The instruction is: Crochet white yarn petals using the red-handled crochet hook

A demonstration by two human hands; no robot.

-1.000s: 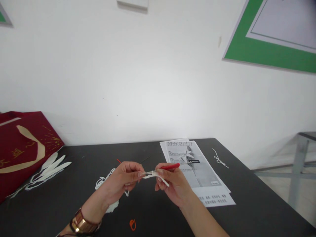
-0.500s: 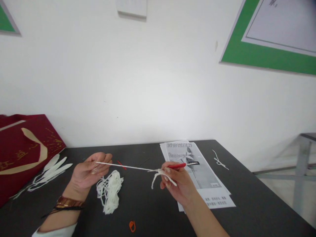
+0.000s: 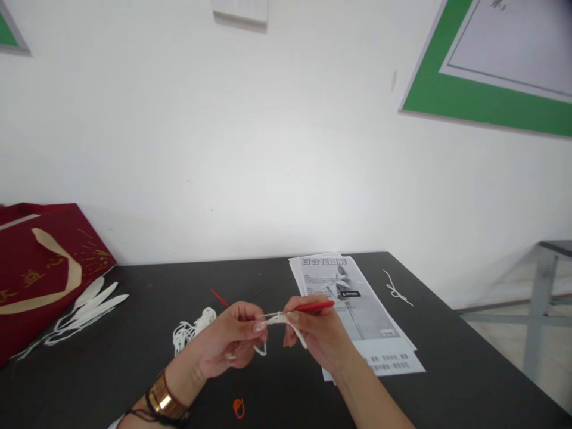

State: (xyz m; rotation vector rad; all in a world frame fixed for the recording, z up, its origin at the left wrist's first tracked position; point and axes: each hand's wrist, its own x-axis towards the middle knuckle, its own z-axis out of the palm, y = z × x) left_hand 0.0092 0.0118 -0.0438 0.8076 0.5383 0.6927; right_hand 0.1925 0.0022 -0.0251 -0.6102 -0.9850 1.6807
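Observation:
My right hand (image 3: 319,333) is closed around a red-handled crochet hook (image 3: 316,305), whose handle end points right over the printed sheets. A small strip of white crochet work (image 3: 279,319) sits on the hook's shaft, stretched between my two hands. My left hand (image 3: 239,333) pinches the left end of this piece with thumb and forefinger. A short white yarn tail (image 3: 261,350) dangles below the left fingers, and another hangs under the right hand. Partly behind my left hand lies a loose skein of white yarn (image 3: 192,330) on the black table (image 3: 277,393).
Printed sheets (image 3: 375,322) lie right of centre. An orange stitch marker (image 3: 238,409) is near the front edge and a thin red stick (image 3: 218,297) farther back. White crocheted petals (image 3: 96,307) lie beside a dark red bag (image 3: 40,274); a knotted yarn scrap (image 3: 395,292) is at right.
My left hand has come right and down from the far end of a taut yarn strand to the crochet work, now covering part of the skein. The right hand has stayed nearly in place.

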